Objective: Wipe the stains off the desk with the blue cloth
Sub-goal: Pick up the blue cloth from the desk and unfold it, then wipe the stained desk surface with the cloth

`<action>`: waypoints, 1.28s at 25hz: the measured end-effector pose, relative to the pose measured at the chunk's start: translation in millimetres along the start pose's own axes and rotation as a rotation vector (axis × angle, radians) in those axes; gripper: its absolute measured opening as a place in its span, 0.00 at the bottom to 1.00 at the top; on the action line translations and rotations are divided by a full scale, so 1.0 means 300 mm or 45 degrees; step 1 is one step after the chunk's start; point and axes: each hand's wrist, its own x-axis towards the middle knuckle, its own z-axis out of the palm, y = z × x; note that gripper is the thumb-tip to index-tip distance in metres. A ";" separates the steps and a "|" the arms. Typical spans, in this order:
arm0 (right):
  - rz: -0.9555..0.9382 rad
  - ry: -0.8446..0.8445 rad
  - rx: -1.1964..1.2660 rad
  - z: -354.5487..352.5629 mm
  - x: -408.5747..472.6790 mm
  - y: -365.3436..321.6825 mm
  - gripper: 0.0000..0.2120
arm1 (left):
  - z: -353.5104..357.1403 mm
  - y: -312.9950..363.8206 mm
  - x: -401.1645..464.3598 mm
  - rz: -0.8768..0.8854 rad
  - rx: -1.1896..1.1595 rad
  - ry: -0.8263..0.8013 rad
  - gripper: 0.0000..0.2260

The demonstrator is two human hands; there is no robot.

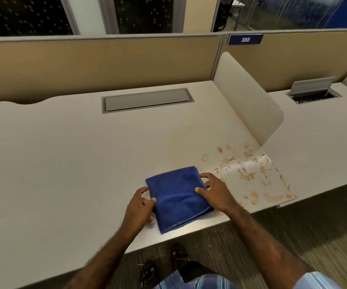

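Observation:
A folded blue cloth lies flat near the front edge of the pale desk. My left hand grips the cloth's left edge, thumb on top. On the cloth's right edge sits my right hand, with thumb and fingers pinching it. Orange-brown stains are spattered over the desk to the right of the cloth, reaching to the front right corner, with a wet shine among them.
A curved cream divider panel stands at the desk's right side, just behind the stains. A closed grey cable hatch is set into the desk at the back. The neighbouring desk has an open hatch. Tan partition walls close the back.

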 end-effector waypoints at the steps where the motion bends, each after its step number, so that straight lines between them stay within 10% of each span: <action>1: 0.030 0.043 -0.077 0.002 0.000 0.019 0.24 | 0.000 -0.018 0.002 0.000 0.082 0.033 0.17; 6: -0.245 0.409 -0.330 0.055 -0.015 0.033 0.20 | -0.021 -0.044 0.030 0.197 0.372 0.298 0.15; 9: -0.563 0.217 -0.429 0.169 -0.019 -0.010 0.28 | -0.044 -0.045 0.070 0.422 0.599 0.452 0.15; 15: -0.466 -0.104 -0.949 0.388 0.007 -0.054 0.47 | -0.073 -0.085 0.178 0.504 1.059 0.417 0.23; 26: -0.425 0.183 -0.960 0.349 0.288 -0.063 0.47 | -0.063 -0.142 0.219 0.445 1.103 0.291 0.26; 32: -0.843 0.048 -0.981 0.386 0.059 0.077 0.46 | -0.063 -0.139 0.220 0.483 1.079 0.315 0.25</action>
